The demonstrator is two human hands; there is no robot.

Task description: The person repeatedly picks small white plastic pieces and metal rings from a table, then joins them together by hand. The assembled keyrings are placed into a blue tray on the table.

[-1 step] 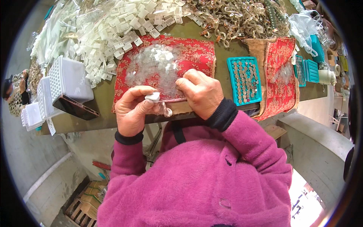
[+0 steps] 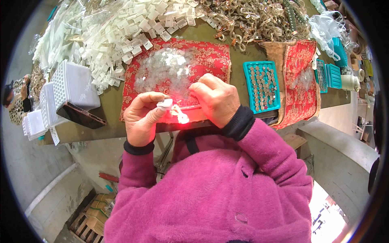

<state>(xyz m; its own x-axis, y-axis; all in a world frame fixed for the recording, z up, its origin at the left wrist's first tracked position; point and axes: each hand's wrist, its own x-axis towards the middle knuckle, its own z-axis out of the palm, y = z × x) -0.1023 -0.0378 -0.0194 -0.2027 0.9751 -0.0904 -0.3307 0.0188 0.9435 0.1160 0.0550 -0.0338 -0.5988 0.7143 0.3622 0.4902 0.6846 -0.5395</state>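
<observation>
My left hand (image 2: 142,118) pinches a small white plastic piece (image 2: 165,104) between thumb and fingers, just off the table's near edge. My right hand (image 2: 215,99) is closed beside it, fingertips meeting the same piece, with a thin pale rod (image 2: 190,107) running under them. A small translucent part (image 2: 176,110) hangs below the piece, and a red glow (image 2: 182,119) shines there. Right behind the hands lies a red patterned cloth (image 2: 210,54) with a heap of clear flat pieces (image 2: 164,69).
White plastic clips (image 2: 113,30) are heaped at the back left, translucent chain links (image 2: 259,16) at the back. A teal tray (image 2: 262,86) sits on the right beside a second red cloth (image 2: 302,77). White perforated trays (image 2: 71,87) and a dark flat slab (image 2: 79,116) lie left.
A red glow now shows under the small piece between my hands. The hands themselves stay in the same place.
</observation>
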